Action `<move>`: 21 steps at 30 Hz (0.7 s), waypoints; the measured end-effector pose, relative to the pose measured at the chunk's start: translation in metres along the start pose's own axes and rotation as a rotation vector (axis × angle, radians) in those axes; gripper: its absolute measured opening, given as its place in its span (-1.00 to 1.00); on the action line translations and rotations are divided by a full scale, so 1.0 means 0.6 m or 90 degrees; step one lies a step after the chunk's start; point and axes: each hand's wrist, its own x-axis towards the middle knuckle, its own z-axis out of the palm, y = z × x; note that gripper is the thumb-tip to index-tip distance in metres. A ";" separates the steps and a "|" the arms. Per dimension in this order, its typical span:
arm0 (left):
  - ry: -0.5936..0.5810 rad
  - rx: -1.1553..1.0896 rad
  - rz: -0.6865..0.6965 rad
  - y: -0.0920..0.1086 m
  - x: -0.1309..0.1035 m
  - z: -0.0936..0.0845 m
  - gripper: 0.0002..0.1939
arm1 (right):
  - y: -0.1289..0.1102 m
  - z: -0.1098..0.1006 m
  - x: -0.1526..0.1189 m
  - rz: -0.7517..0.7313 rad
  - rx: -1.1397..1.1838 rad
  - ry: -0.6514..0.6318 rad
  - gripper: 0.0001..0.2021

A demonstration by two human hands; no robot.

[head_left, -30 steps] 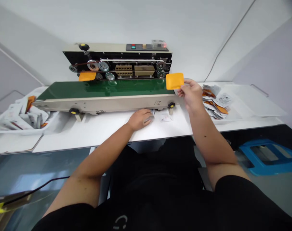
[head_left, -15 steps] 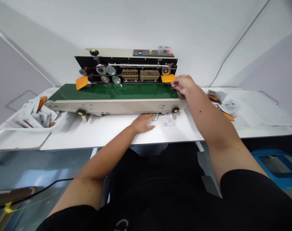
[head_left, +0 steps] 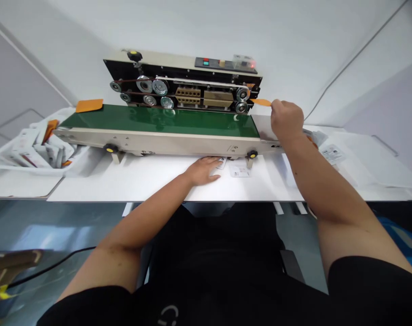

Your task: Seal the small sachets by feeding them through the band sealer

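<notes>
In the head view, my right hand [head_left: 287, 120] is closed on the outer end of an orange pouch [head_left: 261, 102]. The pouch's other end is at the rollers [head_left: 242, 95] on the right side of a band sealing machine [head_left: 189, 122]. My left hand [head_left: 202, 171] lies palm down on the white table under the machine's front edge, fingers spread, its fingertips touching a small printed packet [head_left: 222, 163]. Beside it rests a clear printed packet [head_left: 240, 170]. A second orange pouch [head_left: 89, 105] is at the far left end of the green belt [head_left: 151, 122].
At the left stands a white bin [head_left: 87, 170] filled with white and orange packets [head_left: 39, 147]. More packets [head_left: 332, 154] lie to the right, partly behind my right forearm. Black knobs [head_left: 252, 154] stick out from the machine's front. A red light glows on its control box [head_left: 245, 62].
My right hand has moved right, with the orange pouch farther out from the rollers. The left-end pouch has travelled left along the belt. My left hand stays in place; the view has shifted slightly.
</notes>
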 end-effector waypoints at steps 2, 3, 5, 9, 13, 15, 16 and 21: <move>0.009 0.000 0.007 -0.001 -0.001 0.001 -0.27 | -0.009 0.002 0.011 -0.042 -0.054 -0.029 -0.80; 0.011 0.000 0.010 -0.001 -0.001 0.001 -0.27 | -0.016 0.004 0.017 -0.060 -0.061 -0.036 -0.79; 0.011 0.003 0.010 -0.001 -0.001 0.001 -0.27 | -0.035 0.005 0.024 -0.088 -0.055 -0.050 -0.79; 0.004 0.003 0.008 0.002 -0.001 -0.003 -0.28 | -0.076 0.006 0.028 -0.104 -0.039 -0.077 -0.80; -0.006 0.013 -0.001 0.009 -0.003 -0.009 -0.29 | -0.106 0.012 0.028 -0.113 -0.049 -0.091 -0.78; -0.011 0.021 -0.003 0.011 -0.003 -0.011 -0.29 | -0.115 0.017 0.034 -0.117 -0.043 -0.092 -0.76; -0.013 0.024 -0.003 0.011 -0.003 -0.011 -0.29 | -0.118 0.020 0.038 -0.120 -0.036 -0.093 -0.76; 0.015 0.025 0.024 0.009 -0.003 -0.010 -0.32 | -0.136 0.014 0.050 -0.119 0.013 -0.080 -0.79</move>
